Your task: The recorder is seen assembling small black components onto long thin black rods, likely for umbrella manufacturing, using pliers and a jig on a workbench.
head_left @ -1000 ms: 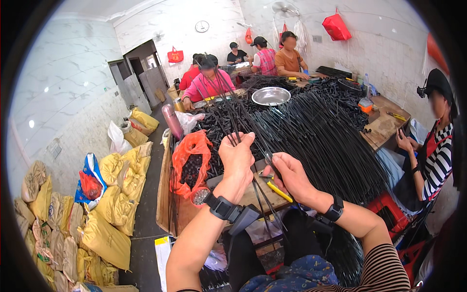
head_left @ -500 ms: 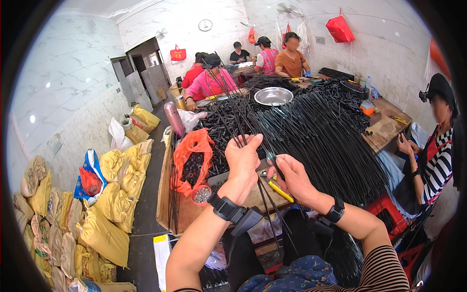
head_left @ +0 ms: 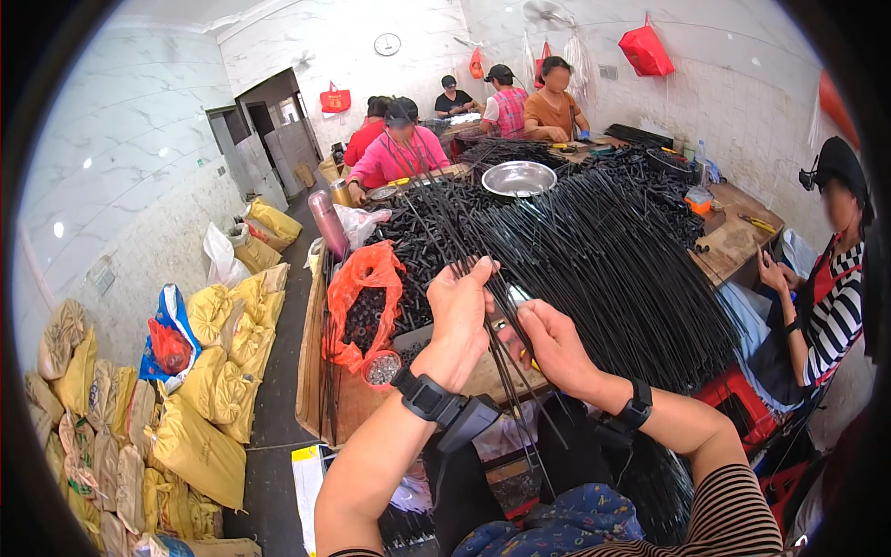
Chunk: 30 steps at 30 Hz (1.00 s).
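The left hand [head_left: 459, 302] is closed around a loose bundle of black rods [head_left: 504, 376] and holds it above the near edge of the table [head_left: 316, 376]. The right hand [head_left: 557, 348] is positioned just beside the bundle, on its right, with the fingers curled; whether it grips a rod cannot be determined.

Orientation: the long axis of the bundle runs obliquely from upper left to lower right. The far ends point forward and to the left, over the table, and fan apart slightly. The near ends point back toward the person and downward, extending past the table edge in front of the legs; they also spread.

To the right of the bundle, a large layer of black rods [head_left: 613, 288] covers the table. These lie nearly parallel, with long axes also running from upper left to lower right.

A yellow-handled tool [head_left: 530, 360] is partly hidden behind the right hand. An orange-red plastic bag [head_left: 343, 320] lies to the left of the left hand. A round metal bowl [head_left: 518, 180] rests beyond both hands.
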### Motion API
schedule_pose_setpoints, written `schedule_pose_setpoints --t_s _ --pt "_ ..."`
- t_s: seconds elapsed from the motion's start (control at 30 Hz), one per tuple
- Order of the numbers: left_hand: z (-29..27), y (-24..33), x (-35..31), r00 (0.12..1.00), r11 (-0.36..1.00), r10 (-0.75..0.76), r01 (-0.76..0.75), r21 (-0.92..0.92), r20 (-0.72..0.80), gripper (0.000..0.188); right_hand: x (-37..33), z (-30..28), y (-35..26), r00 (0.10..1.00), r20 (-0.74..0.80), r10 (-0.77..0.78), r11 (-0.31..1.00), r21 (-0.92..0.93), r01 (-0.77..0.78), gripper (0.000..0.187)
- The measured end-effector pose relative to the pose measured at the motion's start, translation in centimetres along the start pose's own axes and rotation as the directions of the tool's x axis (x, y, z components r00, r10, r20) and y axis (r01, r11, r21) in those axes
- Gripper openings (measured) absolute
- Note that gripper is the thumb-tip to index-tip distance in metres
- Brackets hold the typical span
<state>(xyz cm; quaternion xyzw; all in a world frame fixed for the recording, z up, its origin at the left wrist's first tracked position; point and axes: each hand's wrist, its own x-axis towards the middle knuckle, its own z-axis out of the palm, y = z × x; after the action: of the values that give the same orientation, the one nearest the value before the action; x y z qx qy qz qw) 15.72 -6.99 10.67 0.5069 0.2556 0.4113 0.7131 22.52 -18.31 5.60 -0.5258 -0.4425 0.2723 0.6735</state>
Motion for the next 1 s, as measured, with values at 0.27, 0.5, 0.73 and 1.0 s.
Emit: schedule_pose_setpoints --t_s 0.27,0.5,0.73,1.0 --pt "-1.9 0.1 1.0 0.998 0.999 -0.033 0.033 -0.012 -0.054 0.004 7.5 -3.8 -0.6 0.982 -0.109 -0.155 0.978 -0.16 0.136 0.026" --pt "-3.8 1.2 0.0 0.999 0.987 -0.043 0.042 -0.156 0.002 0.013 17.0 -6.5 -2.2 0.85 -0.267 -0.455 0.798 -0.546 0.256 0.034" --pt "-4.7 4.2 -1.0 0.979 0.98 0.087 -0.051 -0.193 0.187 0.022 14.9 -16.4 1.3 0.92 -0.38 -0.097 0.526 -0.804 -0.277 0.035" --pt "-4.0 4.6 -2.1 0.9 0.98 -0.049 0.128 -0.154 0.434 0.024 10.0 -17.2 -1.5 0.976 -0.019 -0.218 0.073 -0.997 -0.003 0.026"
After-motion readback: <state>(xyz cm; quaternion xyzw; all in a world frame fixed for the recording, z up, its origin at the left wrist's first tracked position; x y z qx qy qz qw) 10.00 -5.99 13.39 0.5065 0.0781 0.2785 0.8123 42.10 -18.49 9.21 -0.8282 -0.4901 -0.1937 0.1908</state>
